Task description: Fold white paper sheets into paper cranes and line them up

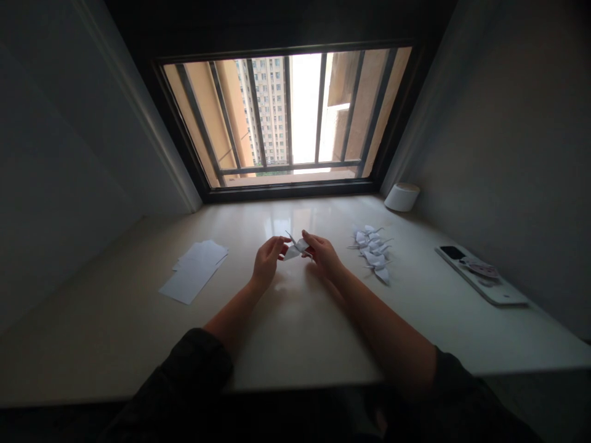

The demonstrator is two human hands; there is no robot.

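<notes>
A white folded paper crane (pixel 292 251) is held between my two hands, a little above the pale sill. My left hand (pixel 268 259) pinches its left side with thumb and fingers. On the other side, my right hand (pixel 323 253) grips the body near the opposite wing. One thin point of the crane sticks up between the hands, and another hangs under the right fingers. To the right of my right hand lies a cluster of several finished paper cranes (pixel 375 251). Loose white paper sheets (pixel 196 271) overlap in a pile left of my left hand.
The pale sill (pixel 286 344) stretches up to a dark-framed barred window (pixel 290 192). A white cylinder (pixel 402 197) stands in the back right corner. Along the right wall lies a phone (pixel 482 277) with a dark camera area and a round attachment.
</notes>
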